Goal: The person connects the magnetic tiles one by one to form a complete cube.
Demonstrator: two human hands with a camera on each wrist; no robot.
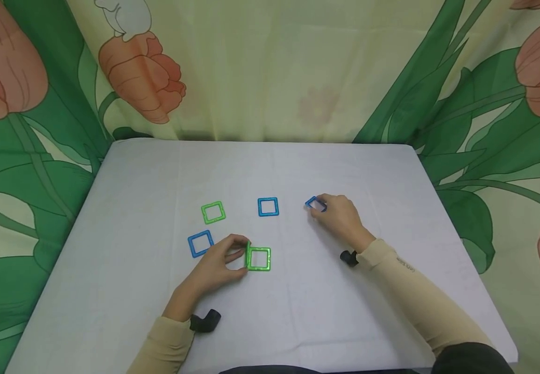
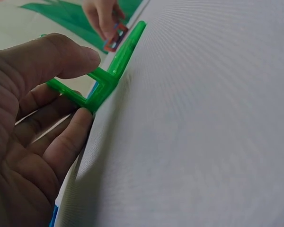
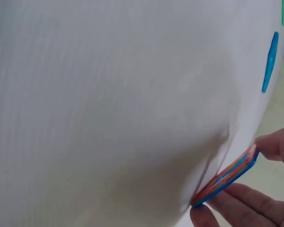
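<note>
My left hand pinches a green square magnetic tile between thumb and fingers, standing it on edge. Against its base lies a flat green tile; in the left wrist view the two form an angled green piece, meeting along one edge. Farther right, my right hand grips a blue square tile by its edges, tilted over the table. Up close in the right wrist view, this blue tile also shows an orange-red edge; whether that is a second tile I cannot tell.
On the white-covered table lie a blue square tile between the hands, a green one farther left, and another blue one beside the left hand. A flowered curtain hangs behind the table's far edge.
</note>
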